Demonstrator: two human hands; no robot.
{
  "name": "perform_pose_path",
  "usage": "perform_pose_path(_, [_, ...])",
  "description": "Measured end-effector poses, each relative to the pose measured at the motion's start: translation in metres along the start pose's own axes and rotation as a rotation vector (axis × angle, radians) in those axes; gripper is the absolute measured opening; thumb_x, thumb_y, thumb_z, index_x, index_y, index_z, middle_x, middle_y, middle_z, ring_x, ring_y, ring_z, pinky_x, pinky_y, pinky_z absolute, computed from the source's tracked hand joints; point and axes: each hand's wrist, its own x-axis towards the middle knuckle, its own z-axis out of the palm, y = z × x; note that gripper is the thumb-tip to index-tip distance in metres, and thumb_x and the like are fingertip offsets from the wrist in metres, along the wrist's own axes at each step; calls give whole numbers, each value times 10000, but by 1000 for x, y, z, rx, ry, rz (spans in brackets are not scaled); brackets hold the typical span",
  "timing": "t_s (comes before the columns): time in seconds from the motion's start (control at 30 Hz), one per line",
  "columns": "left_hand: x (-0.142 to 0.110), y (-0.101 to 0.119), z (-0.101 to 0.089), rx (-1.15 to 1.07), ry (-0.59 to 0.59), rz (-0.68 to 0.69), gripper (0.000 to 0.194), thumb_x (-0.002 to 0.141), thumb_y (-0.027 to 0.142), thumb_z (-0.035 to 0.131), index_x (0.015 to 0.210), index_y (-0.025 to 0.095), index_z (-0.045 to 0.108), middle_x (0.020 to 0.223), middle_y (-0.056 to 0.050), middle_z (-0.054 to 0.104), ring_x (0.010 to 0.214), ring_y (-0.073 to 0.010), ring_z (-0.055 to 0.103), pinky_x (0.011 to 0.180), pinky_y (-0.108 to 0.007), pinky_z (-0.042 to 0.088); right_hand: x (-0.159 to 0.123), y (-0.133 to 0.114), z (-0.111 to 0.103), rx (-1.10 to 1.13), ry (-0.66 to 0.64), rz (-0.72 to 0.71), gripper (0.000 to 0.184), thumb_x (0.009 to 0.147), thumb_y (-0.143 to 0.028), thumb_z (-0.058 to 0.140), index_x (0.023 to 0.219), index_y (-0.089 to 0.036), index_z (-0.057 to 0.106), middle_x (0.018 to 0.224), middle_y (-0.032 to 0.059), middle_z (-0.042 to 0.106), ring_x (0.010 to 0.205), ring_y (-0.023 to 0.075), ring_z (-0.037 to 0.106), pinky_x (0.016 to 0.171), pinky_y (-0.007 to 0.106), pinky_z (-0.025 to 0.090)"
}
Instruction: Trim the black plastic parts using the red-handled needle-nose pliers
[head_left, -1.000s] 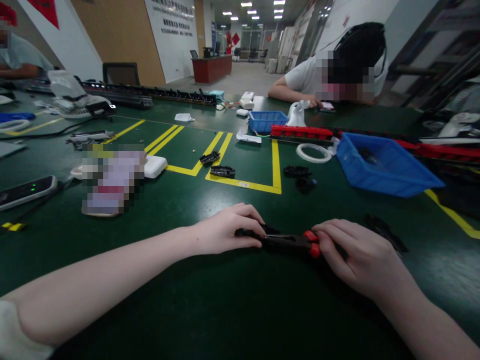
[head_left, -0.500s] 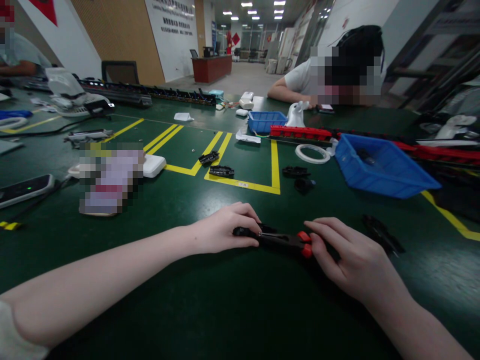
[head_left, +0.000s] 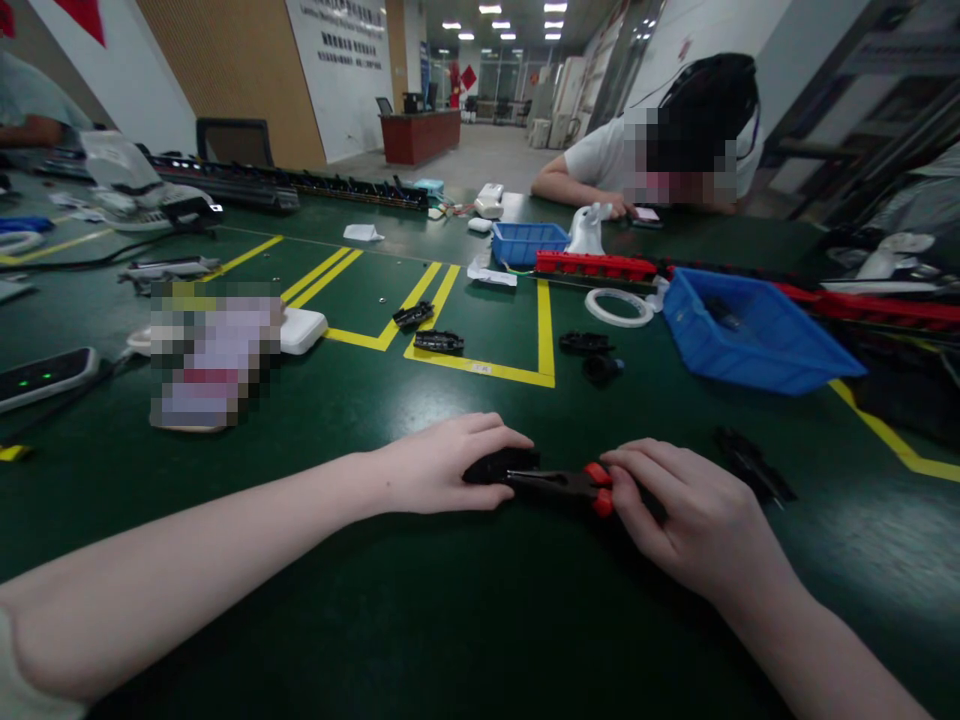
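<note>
My left hand point(head_left: 457, 465) has its thumb and fingers closed around a small black plastic part point(head_left: 499, 464) on the green table point(head_left: 420, 620). My right hand point(head_left: 686, 510) grips long-nose pliers point(head_left: 559, 484) by their red handles, most of which the palm hides. The pliers' narrow jaws point left and their tips reach the black part beside my left thumb. Whether the tips pinch anything is too small to tell. A loose black part point(head_left: 754, 466) lies just beyond my right hand.
Several black parts point(head_left: 439, 341) lie around the yellow tape lines. At the right stand a blue bin point(head_left: 757, 335) and a tape roll point(head_left: 619, 308), near a red rail point(head_left: 596, 265). A phone point(head_left: 225, 360) and a white box point(head_left: 302, 331) are at the left. Across the table sits a person point(head_left: 600, 160).
My right hand and the pliers have shifted slightly left. My left fingers have spread a little, so more of the black part shows. The whole view has drifted slightly.
</note>
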Motion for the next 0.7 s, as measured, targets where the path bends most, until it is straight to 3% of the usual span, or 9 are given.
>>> perform_pose_path(0.2, [0,1,1,126,-45,64,463,926,313,593,1338,131,487,1141,-114,654,1022,-246,619,902,-375,475,1,0,0,3,7,0,190,931,-201,487,868,-142,657,815,75,714,692,177,669,606,316,507])
perform_pose_path(0.37, [1,0,2,153,-63,46,468,909,440,645,1265,156,538,1079,-91,671,972,-236,637,833,-342,472,3,-2,-1,-20,20,-10,154,922,-202,503,897,-165,651,832,63,737,705,180,677,671,342,512])
perform_pose_path(0.57, [2,2,2,145,-53,25,439,885,447,684,1195,158,570,1038,-77,683,932,-220,644,799,-320,462,3,-3,-1,-41,27,-40,148,924,-192,489,963,-168,630,827,56,741,699,189,683,874,453,472])
perform_pose_path(0.7, [2,2,1,130,-49,25,425,893,446,673,1191,159,575,1041,-73,684,935,-218,644,801,-316,464,2,0,-2,-88,43,-50,137,915,-186,490,941,-175,625,800,64,727,792,244,691,953,535,412])
